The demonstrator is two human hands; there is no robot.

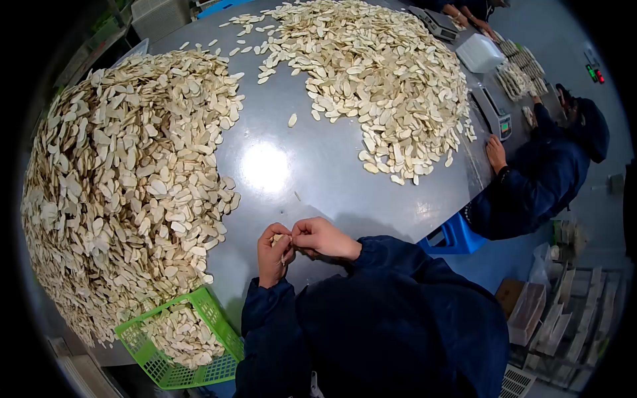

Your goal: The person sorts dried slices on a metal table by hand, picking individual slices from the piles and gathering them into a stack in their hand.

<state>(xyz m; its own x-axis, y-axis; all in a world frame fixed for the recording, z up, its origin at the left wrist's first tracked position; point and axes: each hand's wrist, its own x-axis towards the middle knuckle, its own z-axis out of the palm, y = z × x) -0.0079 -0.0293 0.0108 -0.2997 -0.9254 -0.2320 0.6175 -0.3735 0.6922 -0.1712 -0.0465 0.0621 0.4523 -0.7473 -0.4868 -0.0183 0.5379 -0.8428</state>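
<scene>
My left hand (271, 260) is closed around a pale, dried-looking slice (277, 239), which shows only in part between the fingers. Pinched together, the fingertips of my right hand (326, 239) meet the left ones at the slice's edge and cover much of it. Both hands are above the near edge of the grey metal table (265, 199). To their left rises a large heap of cream-coloured oval slices (146, 166). Another broad heap of such slices (385, 86) spreads across the far side. A green plastic basket (215, 318), tilted, holds more slices at lower left.
At the right, a co-worker in dark clothing (537, 179) leans by a digital scale (490, 114). Beyond are a white container (479, 53) and rows of packed slices (521, 69). A blue plastic stool-like object (458, 237) stands against the table edge. A single slice (292, 120) lies between the heaps.
</scene>
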